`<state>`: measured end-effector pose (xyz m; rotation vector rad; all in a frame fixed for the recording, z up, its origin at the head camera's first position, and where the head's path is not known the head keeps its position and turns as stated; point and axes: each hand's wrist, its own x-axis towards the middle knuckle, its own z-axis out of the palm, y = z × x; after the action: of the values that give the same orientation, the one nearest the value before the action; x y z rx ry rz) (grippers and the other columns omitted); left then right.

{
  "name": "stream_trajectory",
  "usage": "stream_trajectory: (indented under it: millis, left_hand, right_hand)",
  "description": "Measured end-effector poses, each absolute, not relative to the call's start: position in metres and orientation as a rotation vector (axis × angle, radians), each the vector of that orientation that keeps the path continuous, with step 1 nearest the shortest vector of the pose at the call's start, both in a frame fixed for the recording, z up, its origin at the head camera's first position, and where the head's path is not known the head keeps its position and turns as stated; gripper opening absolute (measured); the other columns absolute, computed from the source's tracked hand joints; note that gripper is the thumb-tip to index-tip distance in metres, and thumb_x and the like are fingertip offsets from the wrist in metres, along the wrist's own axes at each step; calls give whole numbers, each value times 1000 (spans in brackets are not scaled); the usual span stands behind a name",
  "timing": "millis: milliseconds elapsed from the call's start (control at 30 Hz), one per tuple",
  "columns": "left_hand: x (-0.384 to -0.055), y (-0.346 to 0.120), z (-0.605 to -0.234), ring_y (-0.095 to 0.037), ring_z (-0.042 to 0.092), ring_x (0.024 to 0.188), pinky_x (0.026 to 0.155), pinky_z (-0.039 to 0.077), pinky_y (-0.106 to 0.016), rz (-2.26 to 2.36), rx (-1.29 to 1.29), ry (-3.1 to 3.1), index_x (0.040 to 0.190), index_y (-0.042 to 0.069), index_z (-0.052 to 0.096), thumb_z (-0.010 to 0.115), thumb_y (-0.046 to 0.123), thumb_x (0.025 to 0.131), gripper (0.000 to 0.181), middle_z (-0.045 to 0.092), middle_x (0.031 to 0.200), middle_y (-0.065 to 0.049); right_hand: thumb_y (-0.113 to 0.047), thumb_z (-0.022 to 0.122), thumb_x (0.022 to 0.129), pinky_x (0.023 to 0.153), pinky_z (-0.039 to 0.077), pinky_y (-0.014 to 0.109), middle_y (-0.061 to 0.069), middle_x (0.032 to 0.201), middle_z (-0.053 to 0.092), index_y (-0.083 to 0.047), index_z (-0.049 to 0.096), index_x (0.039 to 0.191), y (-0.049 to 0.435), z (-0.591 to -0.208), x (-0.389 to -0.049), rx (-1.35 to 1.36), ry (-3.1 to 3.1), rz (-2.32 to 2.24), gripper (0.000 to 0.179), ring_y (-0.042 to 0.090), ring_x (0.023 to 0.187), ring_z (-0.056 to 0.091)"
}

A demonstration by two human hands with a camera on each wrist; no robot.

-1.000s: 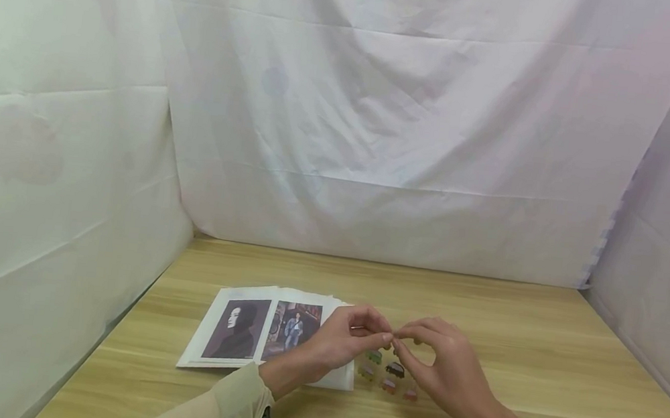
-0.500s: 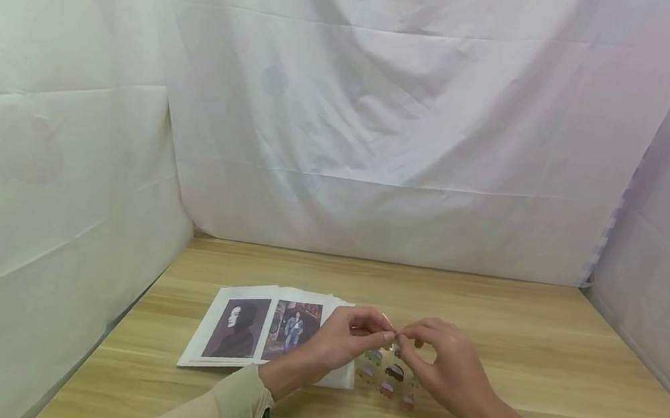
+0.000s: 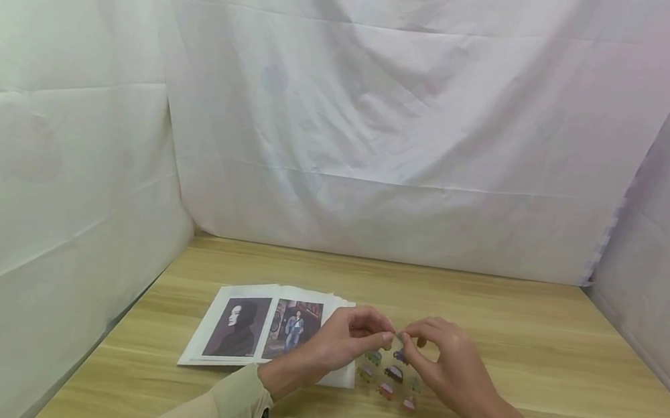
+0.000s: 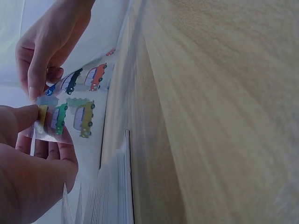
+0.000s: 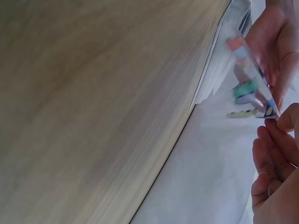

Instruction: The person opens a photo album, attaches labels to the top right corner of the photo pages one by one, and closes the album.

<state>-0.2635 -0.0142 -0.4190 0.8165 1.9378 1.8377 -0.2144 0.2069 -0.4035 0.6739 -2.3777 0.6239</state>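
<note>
A clear sticker sheet printed with small coloured cars hangs from both hands above the table. My left hand pinches its upper left part between thumb and fingers. At the upper right edge, the thumb and index fingertips of my right hand pinch it close to the left fingertips. Green, yellow, red and dark cars show on the see-through sheet in the left wrist view. From the right wrist side, the sheet looks bent and tilted. Whether a single sticker is lifting cannot be told.
An open photo album with two photos in its sleeves lies left of the sheet, partly behind the left forearm. The wooden table extends to a white cloth backdrop and side cloths. A dark band circles the left wrist.
The sheet has swung slightly, and more of its cars show below the fingertips. My right fingertips have shifted slightly to the right along its edge. Left hand and album stay nearly still.
</note>
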Motion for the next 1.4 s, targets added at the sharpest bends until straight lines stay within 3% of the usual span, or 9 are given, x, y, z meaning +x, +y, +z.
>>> stream_trajectory:
  millis: [200, 400, 700, 967, 1167, 1400]
  left_hand:
    - [-263, -15, -420, -23, 70, 103, 90, 56, -27, 1848, 812, 1946, 117, 10, 68, 68, 26, 96, 26, 70, 116, -17]
    - [-263, -15, -421, -21, 71, 99, 89, 56, -27, 1861, 798, 1968, 112, 13, 69, 69, 23, 95, 19, 71, 111, -13]
    - [-262, -15, -420, -18, 71, 102, 90, 56, -28, 1821, 840, 1962, 111, 17, 69, 67, 26, 97, 17, 72, 109, -3]
    - [-262, -15, -420, -20, 69, 105, 90, 55, -28, 1790, 862, 1993, 112, 18, 68, 65, 26, 99, 16, 70, 116, -11]
    - [-262, -14, -420, -25, 68, 103, 87, 56, -29, 1785, 839, 2009, 115, 14, 68, 66, 27, 98, 21, 69, 116, -16]
    - [-261, -15, -420, -26, 69, 101, 85, 56, -27, 1793, 841, 2036, 115, 15, 68, 66, 27, 98, 21, 71, 112, -8]
  right_hand:
    - [-19, 75, 90, 73, 56, 29, -23, 91, 67, -28, 74, 93, 210, -405, -215, 652, -2373, 632, 9, -1, 80, 60]
    - [-20, 74, 91, 70, 54, 23, -23, 90, 65, -30, 72, 94, 212, -406, -215, 630, -2372, 667, 10, -4, 77, 58]
    - [-41, 81, 84, 69, 51, 22, -24, 92, 68, -36, 71, 93, 209, -406, -217, 640, -2374, 648, 15, 2, 81, 60]
    - [-24, 78, 89, 71, 53, 24, -24, 93, 68, -29, 74, 93, 210, -406, -216, 684, -2375, 695, 8, 2, 82, 61]
    - [-22, 78, 88, 69, 50, 21, -25, 90, 67, -28, 74, 93, 212, -404, -216, 651, -2394, 681, 9, 3, 77, 58]
    - [-25, 78, 88, 69, 51, 22, -25, 92, 66, -32, 72, 95, 215, -404, -216, 592, -2407, 692, 11, 2, 77, 58]
